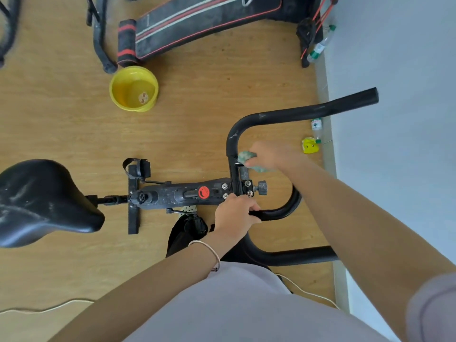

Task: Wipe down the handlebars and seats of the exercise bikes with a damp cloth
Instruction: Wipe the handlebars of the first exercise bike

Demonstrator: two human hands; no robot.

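Currently right hand (pixel 270 155), arm outstretched, clutches cloth (pixel 245 157) against handlebar (pixel 283 115); left hand (pixel 233 213) grips its near bend (fingers (pixel 253 209) partly hidden).

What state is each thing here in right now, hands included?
cloth: bunched, pressed against the handlebar.
right hand: grips the cloth.
left hand: grips the handlebar's near curve.
handlebar: scuffed, cloth on it beside the clamp.
seat: smudged, untouched.
yellow basin: upright on the floor, uncovered.
nearer bottle: capped, by the wall.
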